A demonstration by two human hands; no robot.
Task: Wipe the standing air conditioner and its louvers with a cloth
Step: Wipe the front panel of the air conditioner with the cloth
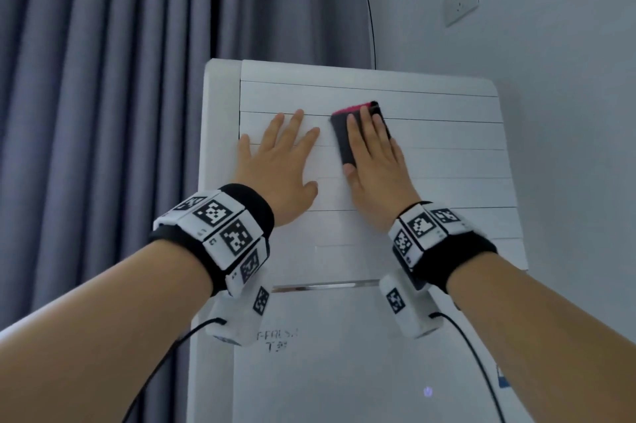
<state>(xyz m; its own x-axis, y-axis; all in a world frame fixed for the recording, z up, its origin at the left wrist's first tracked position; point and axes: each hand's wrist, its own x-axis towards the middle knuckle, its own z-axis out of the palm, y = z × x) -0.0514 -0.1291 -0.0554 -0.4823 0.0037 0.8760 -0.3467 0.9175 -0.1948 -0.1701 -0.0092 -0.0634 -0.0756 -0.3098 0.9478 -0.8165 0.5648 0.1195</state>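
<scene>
The left hand [280, 164] lies flat on the louvers [447, 160] of the air conditioner [344, 353], fingers straight and spread, the thumb out to the side; it holds nothing. The right hand [373, 160] is also flat, its fingers straight and close together, and it presses a cloth [342, 138] against the louvers. The cloth is folded to a small rectangle – dark on the outside, with a pink strip at its upper edge. It sits under the right fingers, near the middle of the louver panel and toward its top edge, just beside the left fingertips but apart from them.

There are two hands, one cloth and one air conditioner. The louvers are flat white slats, smooth and hard, lying horizontally with thin dark gaps between them; about six are visible. Below them the cabinet front is plain white with a narrow shiny strip [327, 286] across it.

Each wrist carries a black band [254, 205] with white blocks that show black square patterns. Behind the unit hang grey pleated curtains [103, 78] – on the right is a pale wall with one socket [461, 4].
</scene>
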